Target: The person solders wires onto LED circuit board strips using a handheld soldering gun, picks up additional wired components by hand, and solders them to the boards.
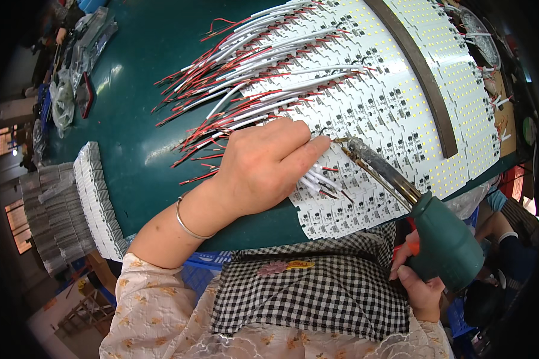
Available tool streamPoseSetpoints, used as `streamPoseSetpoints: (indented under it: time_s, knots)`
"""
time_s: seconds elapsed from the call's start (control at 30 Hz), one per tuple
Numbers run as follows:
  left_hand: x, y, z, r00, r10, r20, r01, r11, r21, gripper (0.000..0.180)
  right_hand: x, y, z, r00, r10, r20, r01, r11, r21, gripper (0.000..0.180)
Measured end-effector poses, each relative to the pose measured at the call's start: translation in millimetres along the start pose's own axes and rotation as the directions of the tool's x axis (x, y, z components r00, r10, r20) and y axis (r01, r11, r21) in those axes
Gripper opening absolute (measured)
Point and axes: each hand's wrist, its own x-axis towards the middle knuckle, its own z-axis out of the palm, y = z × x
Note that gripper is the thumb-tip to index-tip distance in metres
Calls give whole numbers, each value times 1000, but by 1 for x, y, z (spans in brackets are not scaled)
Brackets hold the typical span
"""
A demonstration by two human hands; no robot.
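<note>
My left hand (268,161) is closed over the circuit boards, with a small bunch of white-sleeved wires (318,179) sticking out below its fingers. Thumb and forefinger pinch close to a board's solder points. My right hand (424,290) grips a green soldering gun (446,242) at the lower right. Its dark metal tip (341,141), with a thin tube alongside, reaches just beside my left fingertips. White circuit boards (365,173) lie in joined rows beneath both. Many red and white wires (233,78) fan out leftward from the rows farther away.
A dark bar (425,78) lies across the boards' yellow-dotted part. Stacked white and grey strips (93,197) stand at the left edge of the green table (144,119). Clear plastic bags (63,99) and tools sit at the far left. Another person (500,230) is at the right.
</note>
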Motion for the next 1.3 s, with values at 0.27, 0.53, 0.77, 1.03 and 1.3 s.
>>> streamPoseSetpoints:
  time_s: [0.27,0.53,0.77,1.03,1.3]
  knots:
    - [1,1,1,1000,26,-14,-26,1000,14,38,-1,-10,10,993,-41,-112,46,998,41,54]
    - [1,3,-1,1000,23,11,-23,999,25,37,9,-13,10,957,-185,-225,234,948,215,66]
    - [10,5,-7,1000,-28,14,28,1000,-14,30,13,-9,1,931,-270,-245,321,925,203,66]
    - [27,16,-18,966,-249,-69,241,965,-101,29,14,-10,-6,920,-310,-240,362,906,218,66]
    - [29,19,-12,940,-304,154,315,948,-47,49,18,-8,-8,942,-279,-185,318,920,229,66]
